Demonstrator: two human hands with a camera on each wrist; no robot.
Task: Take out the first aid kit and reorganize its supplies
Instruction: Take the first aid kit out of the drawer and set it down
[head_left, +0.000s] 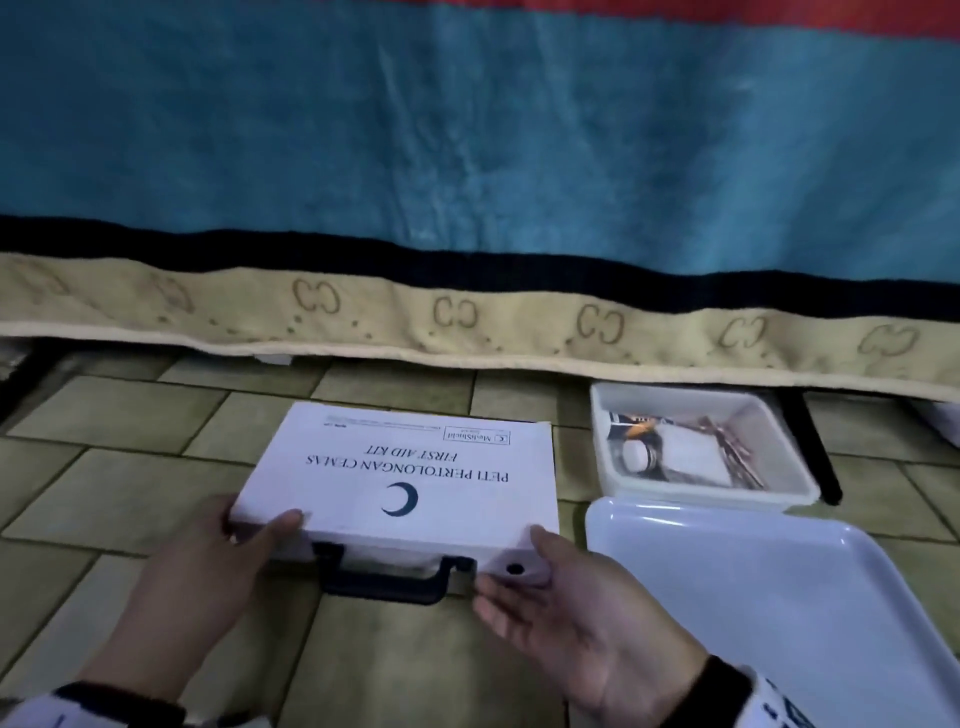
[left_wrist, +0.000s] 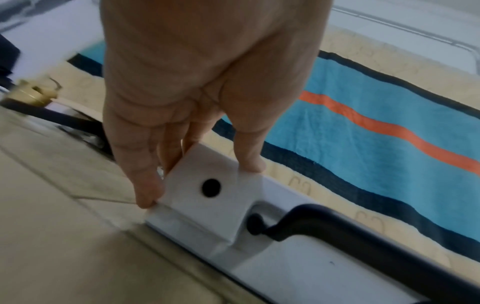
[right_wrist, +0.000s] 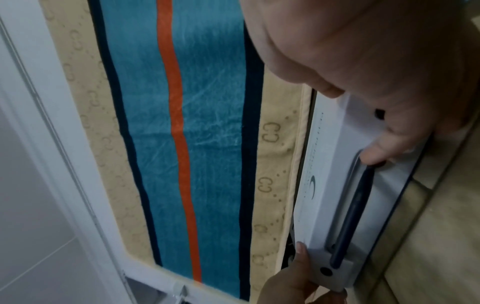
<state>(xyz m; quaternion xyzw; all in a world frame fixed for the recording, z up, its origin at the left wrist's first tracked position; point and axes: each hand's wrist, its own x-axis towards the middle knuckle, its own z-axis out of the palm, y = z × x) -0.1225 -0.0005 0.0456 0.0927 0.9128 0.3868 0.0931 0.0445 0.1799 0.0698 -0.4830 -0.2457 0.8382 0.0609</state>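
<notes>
A white first aid kit case (head_left: 405, 467) lies flat on the tiled floor, lid shut, with its black handle (head_left: 384, 584) toward me. My left hand (head_left: 260, 519) pinches the case's left front latch (left_wrist: 207, 197), thumb on the lid and fingers (left_wrist: 148, 193) at the latch's outer side. At the right front latch (head_left: 519, 553), my right hand (head_left: 509, 564) holds on with the thumb on the lid. Its fingers (right_wrist: 376, 152) curl under the latch edge beside the handle (right_wrist: 350, 205). The case's contents are hidden.
A white tub (head_left: 779, 421) holding several small supplies stands to the right of the case, against the bed. A white tray (head_left: 779, 571) lies in front of the tub. A striped blanket (head_left: 467, 156) hangs down behind. A black bed leg (head_left: 815, 447) stands right of the tub.
</notes>
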